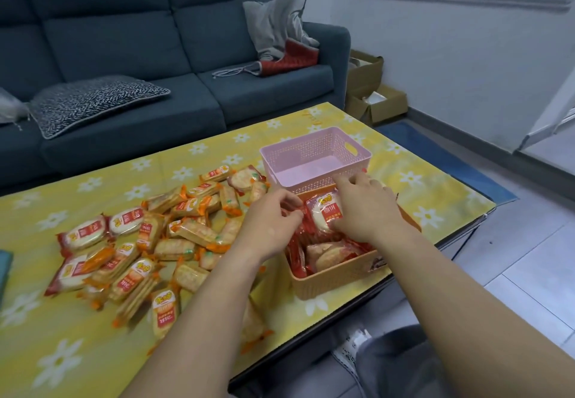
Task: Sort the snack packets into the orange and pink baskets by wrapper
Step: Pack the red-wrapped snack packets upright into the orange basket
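Note:
A pile of snack packets, some red-wrapped and some orange-wrapped, lies on the left half of the table. The orange basket near the front right edge holds several red-wrapped packets. Behind it stands the pink basket, with nothing visible inside. Both hands are over the orange basket. My left hand pinches the left end of a red-wrapped packet. My right hand grips its right side from above.
The table wears a yellow flowered cloth; its right and front edges run close to the orange basket. A blue sofa with cushions stands behind the table. Cardboard boxes sit on the floor at the far right.

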Available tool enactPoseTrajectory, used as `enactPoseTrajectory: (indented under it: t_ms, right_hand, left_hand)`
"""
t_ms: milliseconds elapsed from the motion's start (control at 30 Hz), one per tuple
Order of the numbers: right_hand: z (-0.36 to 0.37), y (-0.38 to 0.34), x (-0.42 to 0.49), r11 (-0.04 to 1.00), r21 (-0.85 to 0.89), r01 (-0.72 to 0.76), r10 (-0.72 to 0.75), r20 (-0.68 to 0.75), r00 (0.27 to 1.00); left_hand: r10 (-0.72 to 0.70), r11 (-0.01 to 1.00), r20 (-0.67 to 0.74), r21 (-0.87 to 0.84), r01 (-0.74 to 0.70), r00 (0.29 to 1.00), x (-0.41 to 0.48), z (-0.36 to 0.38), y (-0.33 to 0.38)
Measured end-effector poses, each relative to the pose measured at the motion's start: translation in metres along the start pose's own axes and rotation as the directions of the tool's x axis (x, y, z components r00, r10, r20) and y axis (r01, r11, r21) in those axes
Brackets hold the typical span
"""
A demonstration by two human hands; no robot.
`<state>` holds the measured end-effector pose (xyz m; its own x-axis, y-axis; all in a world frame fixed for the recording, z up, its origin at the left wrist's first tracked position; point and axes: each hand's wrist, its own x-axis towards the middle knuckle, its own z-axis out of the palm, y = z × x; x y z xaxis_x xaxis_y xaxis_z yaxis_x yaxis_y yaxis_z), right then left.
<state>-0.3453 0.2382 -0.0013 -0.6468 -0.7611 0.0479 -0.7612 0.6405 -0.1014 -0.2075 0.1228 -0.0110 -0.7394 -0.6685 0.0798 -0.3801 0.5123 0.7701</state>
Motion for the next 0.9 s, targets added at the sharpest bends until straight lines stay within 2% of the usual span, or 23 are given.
enactPoseTrajectory:
  t_ms: [100,200,300,433,500,567,633,667,767,833,900]
  right_hand:
    - [0.0,0.0,0.004,0.996,0.089,0.008,-0.015,0.075,0.997]
    - [-0.006,0.004,0.004,0.961,0.276,0.012,-0.034,0.077,0.996]
    - [-0.009,0.014,0.005,0.882,0.468,0.058,-0.085,0.036,0.996]
    - [-0.01,0.023,0.003,0.735,0.658,0.163,-0.189,-0.031,0.981]
    - [-0.009,0.023,0.002,0.646,0.745,0.165,-0.185,-0.056,0.981]
    - [-0.01,0.021,0.001,0.581,0.801,0.146,-0.112,-0.099,0.989]
    - [-0.011,0.019,-0.002,0.653,0.743,0.149,-0.082,-0.127,0.989]
    - [-0.011,0.018,-0.004,0.722,0.674,0.157,-0.127,-0.094,0.987]
    - [-0.005,0.009,-0.012,0.871,0.449,0.202,-0.317,0.197,0.928]
    - [0.006,0.004,-0.013,0.923,0.331,0.198,-0.317,0.36,0.877]
    - [0.012,0.001,-0.013,0.947,0.26,0.186,-0.281,0.396,0.874]
  left_hand:
    - [-0.002,1.0,-0.02,-0.027,0.002,1.0,0.0,-0.002,-0.002]
    - [-0.014,0.999,-0.032,-0.051,0.012,0.999,0.001,-0.005,-0.003]
    - [-0.021,0.991,0.02,-0.131,0.024,1.0,0.001,-0.006,0.0]
    - [0.057,0.983,0.108,-0.178,-0.037,0.992,-0.001,-0.002,0.007]
    - [0.096,0.986,0.05,-0.139,-0.088,0.994,0.0,-0.003,0.008]
    - [0.09,0.988,-0.067,-0.117,-0.097,0.994,0.001,-0.007,0.011]
    - [0.04,0.981,-0.188,-0.181,-0.074,0.981,0.0,-0.013,0.014]
    - [0.006,0.973,-0.239,-0.222,-0.061,0.971,0.0,-0.015,0.014]
    - [-0.072,0.955,-0.326,-0.294,-0.029,0.943,-0.002,-0.017,0.015]
    - [-0.09,0.949,-0.325,-0.313,-0.018,0.941,-0.003,-0.016,0.015]
    - [-0.083,0.952,-0.312,-0.304,-0.016,0.946,-0.004,-0.016,0.015]
